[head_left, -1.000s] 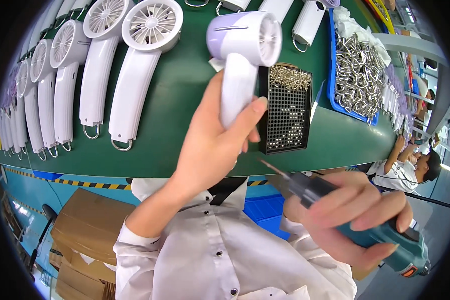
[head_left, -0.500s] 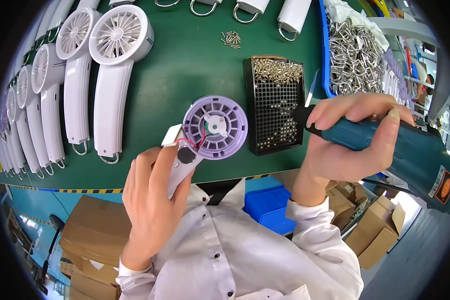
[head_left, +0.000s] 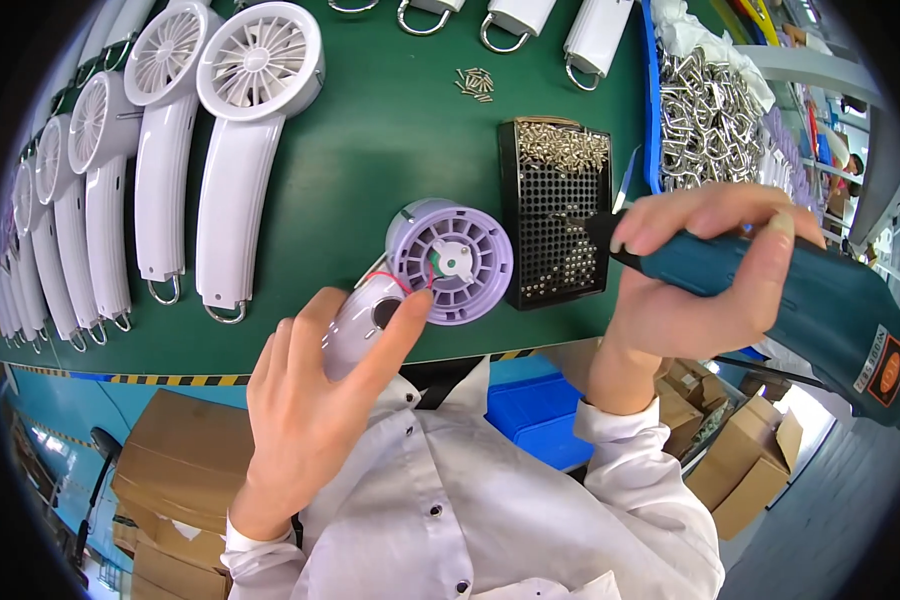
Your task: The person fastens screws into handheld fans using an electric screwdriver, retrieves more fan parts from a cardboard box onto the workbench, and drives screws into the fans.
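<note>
My left hand grips a lilac handheld fan by its handle, with the head's open back facing up. Inside the head, a white motor mount sits amid a ring of slots. Thin red wires run from the handle to it, and my left thumb reaches to them at the head's rim. In my right hand is a teal electric screwdriver, held level and pointing left. Its dark nose is over the right side of a black screw tray, which has rows of holes and loose screws heaped at its far end.
White handheld fans stand in a row at the left. A small pile of screws lies on the green table. A blue bin of metal loops stands far right. Cardboard boxes and a blue crate are below the table edge.
The lilac fan has shifted slightly right and tilted. My left thumb has moved up from the handle to the wires. The screwdriver has hardly moved.
</note>
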Demonstrator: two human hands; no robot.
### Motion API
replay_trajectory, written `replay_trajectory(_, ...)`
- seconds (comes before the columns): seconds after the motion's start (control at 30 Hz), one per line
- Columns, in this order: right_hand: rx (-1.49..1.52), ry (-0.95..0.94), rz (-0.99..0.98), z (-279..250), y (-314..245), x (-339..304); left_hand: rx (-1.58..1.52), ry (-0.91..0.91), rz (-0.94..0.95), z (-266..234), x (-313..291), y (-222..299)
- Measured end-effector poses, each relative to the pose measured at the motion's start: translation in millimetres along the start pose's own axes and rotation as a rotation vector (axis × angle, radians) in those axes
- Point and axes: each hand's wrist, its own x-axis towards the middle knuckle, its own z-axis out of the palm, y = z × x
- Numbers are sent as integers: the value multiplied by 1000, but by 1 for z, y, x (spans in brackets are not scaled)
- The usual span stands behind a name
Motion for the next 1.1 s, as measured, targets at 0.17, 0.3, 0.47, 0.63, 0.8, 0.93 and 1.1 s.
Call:
replay_trajectory(0.17,342,86,-18,2,-32,-1,-5,51,66,5,0,-1)
replay_trajectory(0.3,401,-155,-93,8,-53,-3,-22,66,66,7,-2,0)
replay_trajectory(0.47,382,-265,-126,19,-52,-3,-21,64,72,6,-2,0)
replay_trajectory(0.63,312,-328,-110,21,-47,2,-6,65,75,6,-3,-1)
replay_trajectory(0.8,285,-344,-103,25,-49,3,-9,21,86,3,-2,-2)
replay_trajectory(0.93,212,-347,-96,31,-38,-2,-25,-24,74,0,-4,-4)
replay_trajectory(1.1,217,-342,-80,30,-29,-5,-51,-107,42,-5,-3,-5)
